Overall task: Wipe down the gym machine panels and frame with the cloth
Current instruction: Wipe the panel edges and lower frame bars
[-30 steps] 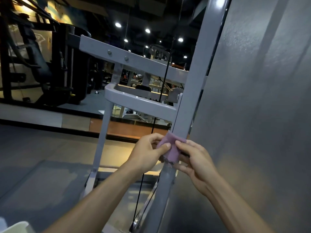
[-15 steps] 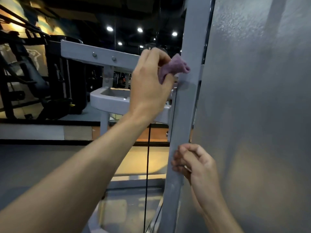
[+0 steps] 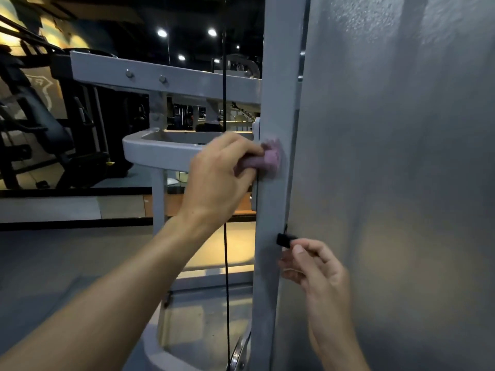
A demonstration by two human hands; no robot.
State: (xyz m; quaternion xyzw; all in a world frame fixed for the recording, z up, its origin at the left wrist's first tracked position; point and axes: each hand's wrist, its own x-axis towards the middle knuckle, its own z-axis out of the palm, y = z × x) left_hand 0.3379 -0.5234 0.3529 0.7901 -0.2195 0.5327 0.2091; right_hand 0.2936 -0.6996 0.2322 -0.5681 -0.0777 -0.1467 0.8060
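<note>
Definitely a gym, looks like a commercial one. Grey steel machine frame with a bolted crossbar and a black cable running down it, dark weight machines in the back, recessed ceiling spotlights overhead.

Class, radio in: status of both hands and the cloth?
Left hand grips cloth, pressed on upright post. Right hand low at post edge. Black clip below.

We see the cloth blurred and half buried under our left hand. Our right hand hides its own fingertips behind the post, which runs off top and bottom.
</note>
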